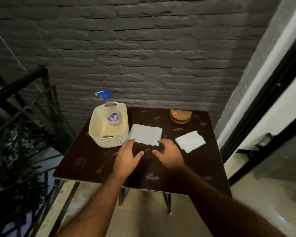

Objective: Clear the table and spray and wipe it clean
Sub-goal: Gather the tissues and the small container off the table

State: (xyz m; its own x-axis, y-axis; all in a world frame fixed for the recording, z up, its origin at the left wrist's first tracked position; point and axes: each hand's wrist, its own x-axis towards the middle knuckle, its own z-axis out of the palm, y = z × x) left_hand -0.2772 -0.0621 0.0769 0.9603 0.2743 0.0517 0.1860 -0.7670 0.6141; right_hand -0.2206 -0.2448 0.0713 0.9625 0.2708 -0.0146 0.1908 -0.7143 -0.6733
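Observation:
A dark brown square table (96,159) carries pale smudges. On its far left stands a cream woven basket (99,134) holding a clear spray bottle (112,115) with a blue trigger head. A white paper napkin (145,134) lies flat in the middle, a second folded napkin (190,141) to its right. A round woven holder (180,115) sits at the far right. My left hand (128,157) and my right hand (169,154) hover over the table just in front of the middle napkin, fingers spread, holding nothing.
A dark grey brick wall (143,57) rises behind the table. Black railing bars (17,103) and dark foliage crowd the left side. A black-framed glass door (270,106) runs along the right. Tiled floor (143,216) shows under the table's thin legs.

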